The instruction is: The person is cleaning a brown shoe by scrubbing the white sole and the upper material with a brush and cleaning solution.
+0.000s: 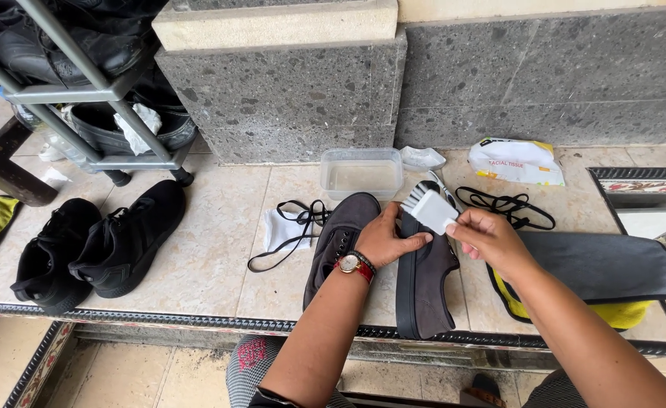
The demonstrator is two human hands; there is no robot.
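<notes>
My left hand point(384, 238), with a red-strapped watch on the wrist, presses down on a dark grey shoe point(424, 283) that lies on its side on the tiled ledge. My right hand point(488, 238) grips a white brush point(427, 208), bristles pointing up-left, just above the shoe's heel end. The second grey shoe point(337, 242) lies without laces right beside my left hand.
A clear tub of water point(361, 174) stands behind the shoes. Black laces point(291, 230) on a white cloth lie left, more laces point(507, 205) and a tissue pack point(516, 160) right. A grey cloth point(601, 266) covers a yellow one. Black sneakers point(95, 245) and a shoe rack point(83, 91) are far left.
</notes>
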